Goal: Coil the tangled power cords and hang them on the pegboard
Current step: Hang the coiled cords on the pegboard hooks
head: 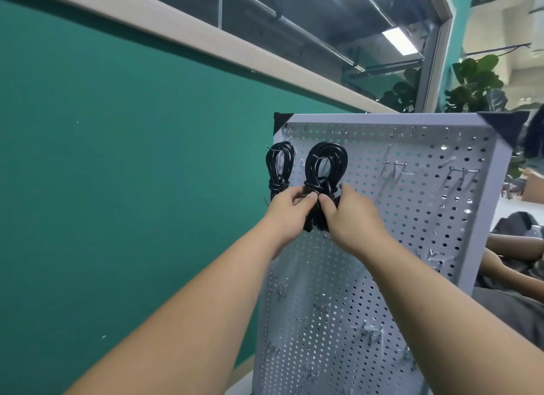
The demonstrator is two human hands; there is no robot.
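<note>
A white perforated pegboard point(382, 218) stands upright with black corner caps. One coiled black power cord point(279, 168) hangs at the board's upper left edge. A second coiled black cord point(326, 165) sits to its right, its loop up against the board near a hook. My left hand point(290, 210) and my right hand point(350, 218) both grip this second coil at its wrapped lower part, thumbs nearly touching. The coil's lower end and plug are hidden behind my hands.
Several bare metal hooks point(397, 166) stick out across the pegboard, more of them lower down. A green wall point(117, 159) runs along the left. Leafy plants point(477, 82) stand behind the board. Another person's arm point(512, 244) rests at the right.
</note>
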